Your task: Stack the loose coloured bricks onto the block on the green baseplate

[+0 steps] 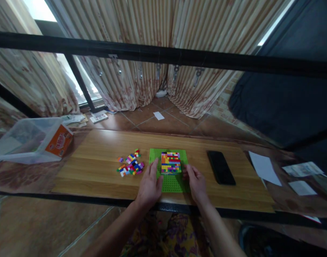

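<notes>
A square block of many-coloured toy bricks (171,163) sits on a green studded baseplate (174,186) on the wooden board. My left hand (150,184) lies along the baseplate's left edge, fingers stretched out and thumb apart, with nothing in it. On the other side, my right hand (196,181) is at the baseplate's right edge, its fingers curled in close to the brick block's right side. What its fingertips hold, if anything, is too small to make out. Left of my left hand lies a pile of loose coloured bricks (131,166).
A black phone (221,167) lies on the wooden board (94,160), right of my right hand. A clear plastic bin (37,137) with an orange label stands at the left. Papers (264,167) lie at the right. A black metal bar (163,53) crosses beyond the board.
</notes>
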The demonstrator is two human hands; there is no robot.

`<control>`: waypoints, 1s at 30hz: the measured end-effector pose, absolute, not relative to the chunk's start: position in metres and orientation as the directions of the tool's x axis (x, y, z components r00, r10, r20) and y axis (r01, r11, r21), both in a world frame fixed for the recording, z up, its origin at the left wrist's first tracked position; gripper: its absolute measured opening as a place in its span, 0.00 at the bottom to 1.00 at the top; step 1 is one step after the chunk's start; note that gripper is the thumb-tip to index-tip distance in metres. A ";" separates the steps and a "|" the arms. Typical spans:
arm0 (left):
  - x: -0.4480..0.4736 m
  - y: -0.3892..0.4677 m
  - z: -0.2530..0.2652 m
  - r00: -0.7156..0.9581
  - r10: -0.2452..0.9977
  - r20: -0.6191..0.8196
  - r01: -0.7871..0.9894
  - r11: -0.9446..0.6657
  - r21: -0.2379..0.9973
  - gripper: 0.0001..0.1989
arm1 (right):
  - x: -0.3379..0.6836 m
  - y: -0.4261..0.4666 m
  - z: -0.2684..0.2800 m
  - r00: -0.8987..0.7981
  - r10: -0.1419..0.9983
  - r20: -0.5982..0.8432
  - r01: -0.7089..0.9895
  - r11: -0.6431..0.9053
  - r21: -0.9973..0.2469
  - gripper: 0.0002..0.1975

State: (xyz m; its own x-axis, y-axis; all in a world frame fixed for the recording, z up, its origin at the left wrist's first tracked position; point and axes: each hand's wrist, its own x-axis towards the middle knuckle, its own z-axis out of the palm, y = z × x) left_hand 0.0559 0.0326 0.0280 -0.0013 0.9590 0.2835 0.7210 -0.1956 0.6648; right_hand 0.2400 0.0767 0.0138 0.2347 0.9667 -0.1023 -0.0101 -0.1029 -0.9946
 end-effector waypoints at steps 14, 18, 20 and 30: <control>0.037 0.008 0.022 0.098 0.956 0.277 0.634 -0.275 0.723 0.32 | 0.232 0.041 0.023 0.333 0.943 0.014 0.256 -0.076 -0.964 0.20; 0.002 -0.008 0.022 -0.035 0.942 0.333 0.714 -0.209 0.668 0.23 | 0.206 0.020 0.040 0.207 0.962 0.180 0.394 0.087 -0.915 0.13; -0.020 -0.014 0.021 -0.110 0.925 0.365 0.746 -0.166 0.645 0.20 | 0.185 0.014 0.042 0.005 0.972 0.236 0.407 0.213 -0.888 0.11; -0.067 -0.022 0.015 -0.257 0.892 0.372 0.777 -0.039 0.628 0.19 | 0.098 0.046 0.025 -0.375 0.900 0.221 0.661 0.427 -0.617 0.11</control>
